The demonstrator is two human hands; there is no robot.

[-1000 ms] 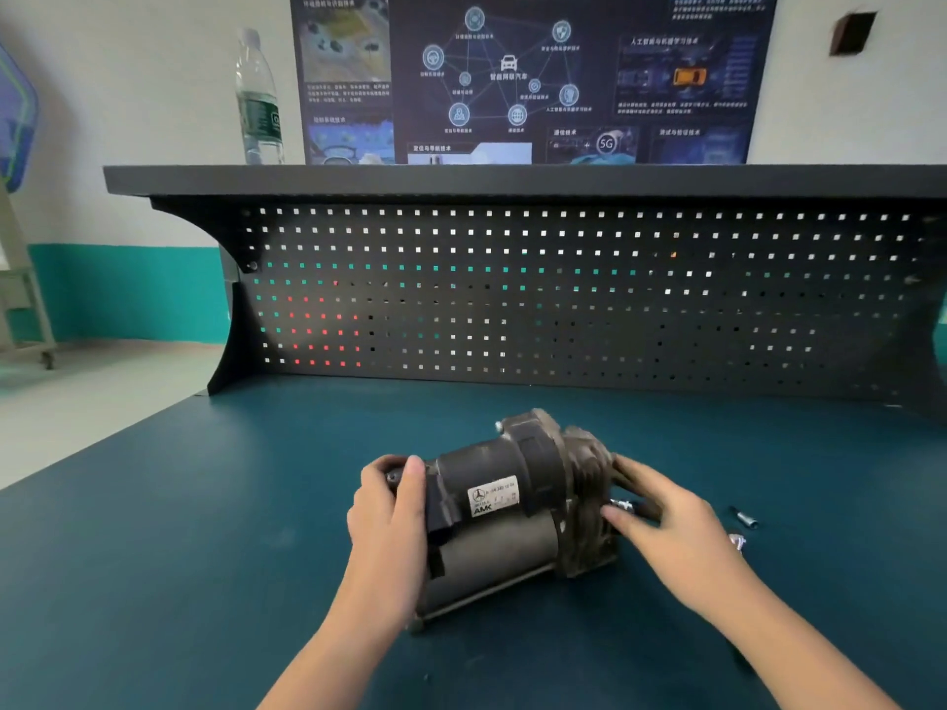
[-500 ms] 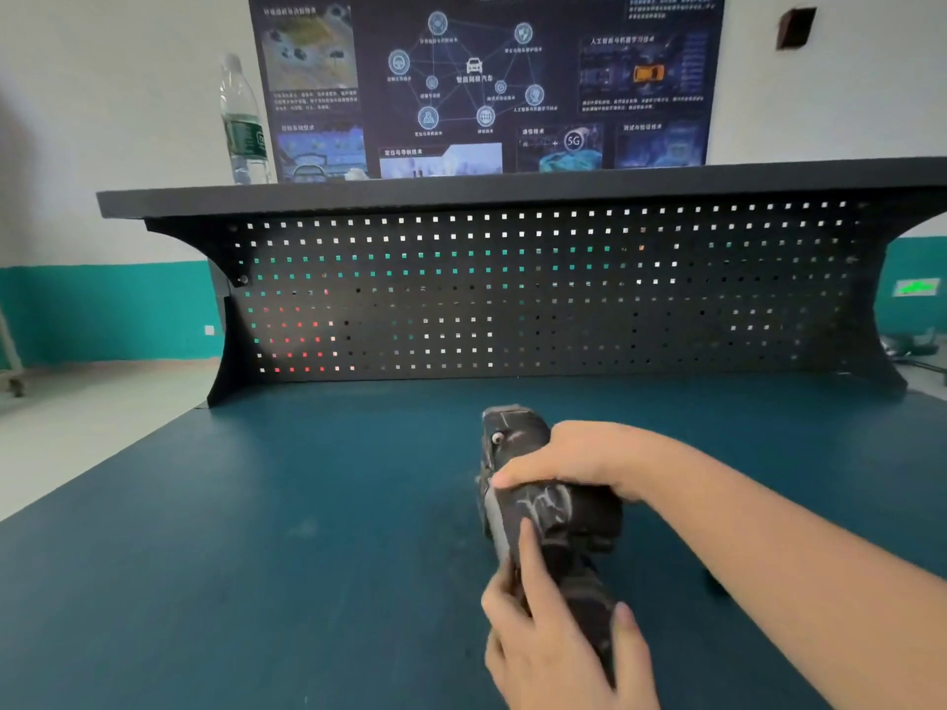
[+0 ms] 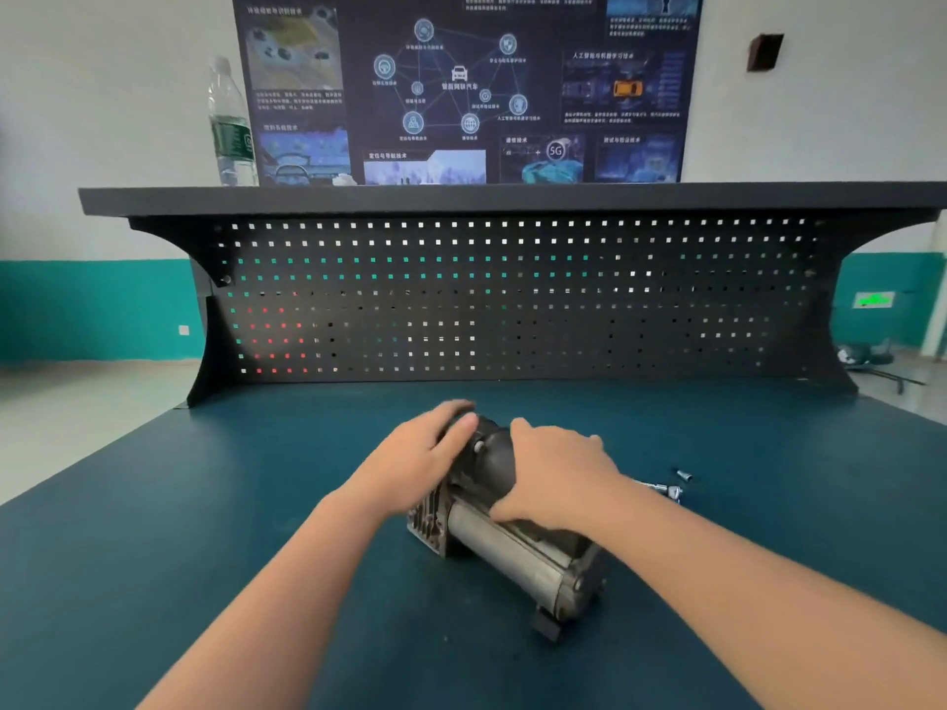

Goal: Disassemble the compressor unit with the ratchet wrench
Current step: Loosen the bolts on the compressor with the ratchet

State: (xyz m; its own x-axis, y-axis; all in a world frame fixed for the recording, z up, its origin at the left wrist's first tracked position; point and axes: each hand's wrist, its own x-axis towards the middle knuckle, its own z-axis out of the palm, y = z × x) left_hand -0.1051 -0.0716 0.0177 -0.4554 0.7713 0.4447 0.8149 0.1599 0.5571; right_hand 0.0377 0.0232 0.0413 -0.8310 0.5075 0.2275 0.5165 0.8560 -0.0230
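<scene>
The compressor unit (image 3: 507, 550), black with a grey metal cylinder, lies on the blue bench top (image 3: 205, 556) with its long axis running from far left to near right. My left hand (image 3: 415, 461) rests on its far left end, fingers laid over the black head. My right hand (image 3: 556, 476) grips the top of the black body, fingers curled round its far side. The ratchet wrench (image 3: 661, 488) lies on the bench just behind my right wrist, mostly hidden by it.
A small metal socket or bolt (image 3: 684, 475) lies right of the wrench. A black pegboard back panel (image 3: 512, 299) with a shelf rises behind the bench. A water bottle (image 3: 231, 125) stands on the shelf at the left.
The compressor has been turned on the bench, its grey cylinder now facing me and pointing near right. My left hand moved from the near end to the far left end; my right hand stays on top.
</scene>
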